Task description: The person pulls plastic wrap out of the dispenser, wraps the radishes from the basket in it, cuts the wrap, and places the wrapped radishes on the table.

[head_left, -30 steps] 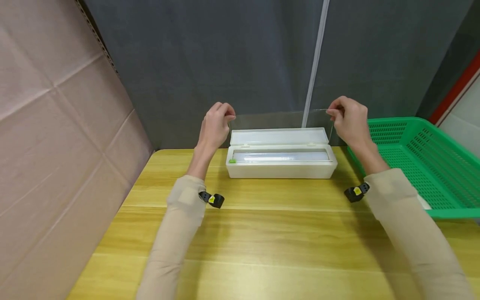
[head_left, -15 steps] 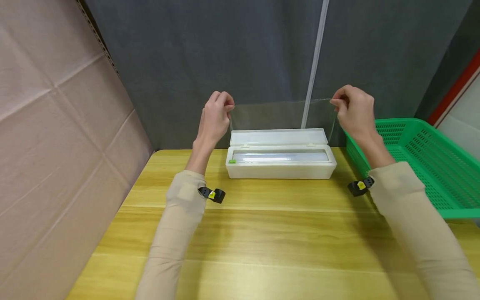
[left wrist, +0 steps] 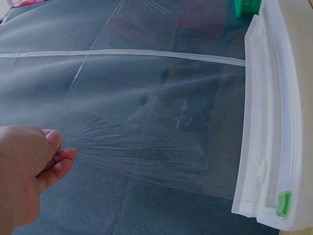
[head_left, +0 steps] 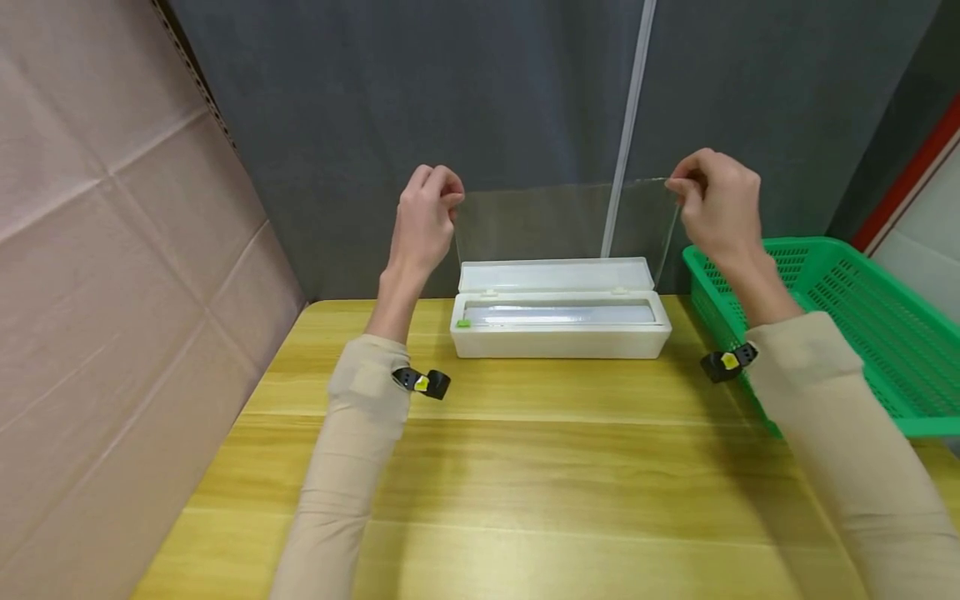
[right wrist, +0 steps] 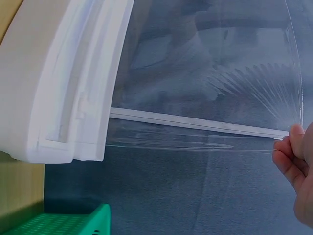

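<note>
head view | both hands (head_left: pixel 424 218) (head_left: pixel 722 207) pinch clear film (head_left: pixel 540 221) stretched between them, seemingly near its corners | white box (head_left: pixel 558 343) below

A wood-grained table (head_left: pixel 525 483) carries a white box (head_left: pixel 561 344) and green basket (head_left: pixel 930 427).

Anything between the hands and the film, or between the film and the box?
Nothing visible at the grip: left hand and right hand pinch the film directly. Toward the box, only its open lid stands by the film's lower end; the basket sits off to the right.
</note>
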`<state>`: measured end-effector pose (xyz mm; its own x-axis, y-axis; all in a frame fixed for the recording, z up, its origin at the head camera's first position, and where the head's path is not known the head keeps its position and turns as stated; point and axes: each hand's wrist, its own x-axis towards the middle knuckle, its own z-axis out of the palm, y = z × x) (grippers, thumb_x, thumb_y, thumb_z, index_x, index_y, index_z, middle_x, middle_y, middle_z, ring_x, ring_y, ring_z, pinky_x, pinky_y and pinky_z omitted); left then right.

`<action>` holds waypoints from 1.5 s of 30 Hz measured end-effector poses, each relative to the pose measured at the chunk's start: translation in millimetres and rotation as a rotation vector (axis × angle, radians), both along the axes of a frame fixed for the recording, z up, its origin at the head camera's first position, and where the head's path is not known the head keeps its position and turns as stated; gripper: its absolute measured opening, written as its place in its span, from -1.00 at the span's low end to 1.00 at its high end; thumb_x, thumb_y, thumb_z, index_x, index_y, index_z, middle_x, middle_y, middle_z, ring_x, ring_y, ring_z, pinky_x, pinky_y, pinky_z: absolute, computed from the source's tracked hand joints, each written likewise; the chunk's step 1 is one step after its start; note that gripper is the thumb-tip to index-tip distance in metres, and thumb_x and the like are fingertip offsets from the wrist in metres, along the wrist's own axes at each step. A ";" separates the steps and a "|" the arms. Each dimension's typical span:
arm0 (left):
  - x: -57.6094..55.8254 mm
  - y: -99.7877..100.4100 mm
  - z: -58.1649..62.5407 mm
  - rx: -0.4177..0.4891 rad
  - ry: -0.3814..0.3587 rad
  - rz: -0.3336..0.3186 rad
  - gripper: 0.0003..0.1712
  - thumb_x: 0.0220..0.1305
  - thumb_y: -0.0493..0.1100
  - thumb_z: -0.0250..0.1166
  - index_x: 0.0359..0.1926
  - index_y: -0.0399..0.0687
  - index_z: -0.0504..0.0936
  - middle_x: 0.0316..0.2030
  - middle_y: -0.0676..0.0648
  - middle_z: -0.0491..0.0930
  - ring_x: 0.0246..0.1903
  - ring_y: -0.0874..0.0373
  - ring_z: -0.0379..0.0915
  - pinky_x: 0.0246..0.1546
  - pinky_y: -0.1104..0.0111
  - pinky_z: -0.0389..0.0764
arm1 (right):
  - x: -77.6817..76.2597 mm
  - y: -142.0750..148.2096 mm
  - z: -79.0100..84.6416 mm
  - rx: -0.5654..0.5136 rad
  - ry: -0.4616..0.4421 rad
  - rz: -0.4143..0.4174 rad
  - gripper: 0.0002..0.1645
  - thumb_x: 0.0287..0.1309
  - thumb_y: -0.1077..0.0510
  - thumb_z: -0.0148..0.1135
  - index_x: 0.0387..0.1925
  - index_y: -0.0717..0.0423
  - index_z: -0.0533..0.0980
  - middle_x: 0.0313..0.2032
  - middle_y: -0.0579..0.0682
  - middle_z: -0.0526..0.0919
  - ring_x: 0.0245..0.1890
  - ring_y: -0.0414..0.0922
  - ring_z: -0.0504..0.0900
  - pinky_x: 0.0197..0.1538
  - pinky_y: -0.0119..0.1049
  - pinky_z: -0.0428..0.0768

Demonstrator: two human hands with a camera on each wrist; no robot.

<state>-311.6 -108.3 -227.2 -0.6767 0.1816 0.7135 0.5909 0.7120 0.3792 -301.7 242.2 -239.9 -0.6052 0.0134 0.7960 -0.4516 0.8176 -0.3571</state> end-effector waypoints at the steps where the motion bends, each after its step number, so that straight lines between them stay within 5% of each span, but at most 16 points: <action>1: 0.3 0.0 1.0 0.002 0.007 -0.001 -0.90 0.46 -0.32 0.17 -0.17 -0.32 0.56 -0.19 -0.23 0.47 -0.34 0.01 0.52 -0.22 0.31 0.56 | -0.1 0.3 1.0 0.001 0.000 -0.003 -0.74 0.45 0.20 0.14 -0.21 0.37 0.59 -0.28 0.28 0.68 -0.37 0.09 0.61 -0.25 -0.61 0.27; 11: 1.0 1.5 10.5 0.035 0.077 -0.025 -0.87 0.46 -0.30 0.18 -0.19 -0.33 0.59 -0.22 -0.23 0.47 -0.35 0.01 0.52 -0.21 0.28 0.56 | 1.3 1.3 12.9 -0.011 0.033 -0.021 -0.74 0.45 0.19 0.14 -0.20 0.36 0.60 -0.28 0.25 0.69 -0.42 -0.47 0.32 -0.24 -0.64 0.28; 18: 3.1 2.0 16.3 0.067 0.140 -0.046 -0.85 0.45 -0.30 0.19 -0.21 -0.36 0.60 -0.24 -0.26 0.48 -0.38 0.00 0.53 -0.22 0.27 0.59 | 5.6 0.0 20.0 -0.031 0.034 -0.038 -0.75 0.47 0.21 0.11 -0.19 0.36 0.59 -0.23 0.24 0.69 -0.42 -0.51 0.33 -0.21 -0.67 0.32; 28: 7.7 -1.1 21.0 0.069 0.130 -0.051 -0.83 0.46 -0.27 0.18 -0.19 -0.34 0.60 -0.24 -0.25 0.47 -0.36 0.00 0.55 -0.19 0.33 0.58 | 9.9 -0.7 24.4 -0.044 0.053 -0.027 -0.75 0.46 0.21 0.12 -0.20 0.37 0.59 -0.24 0.24 0.68 -0.44 -0.63 0.29 -0.22 -0.67 0.32; 45: 41.6 -13.2 5.5 0.065 0.209 -0.185 -0.91 0.44 -0.33 0.21 -0.21 -0.31 0.60 -0.27 -0.22 0.47 -0.32 0.01 0.41 -0.25 0.31 0.46 | 45.4 5.2 15.4 -0.056 0.027 0.018 -0.74 0.41 0.14 0.22 -0.16 0.32 0.61 -0.23 0.16 0.66 -0.33 -0.59 0.35 -0.14 -0.65 0.33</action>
<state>-270.0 -121.5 -221.7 -0.4737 0.2375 0.8481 0.7787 0.5628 0.2773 -256.3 247.5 -224.5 -0.5838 0.0476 0.8105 -0.4765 0.7881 -0.3896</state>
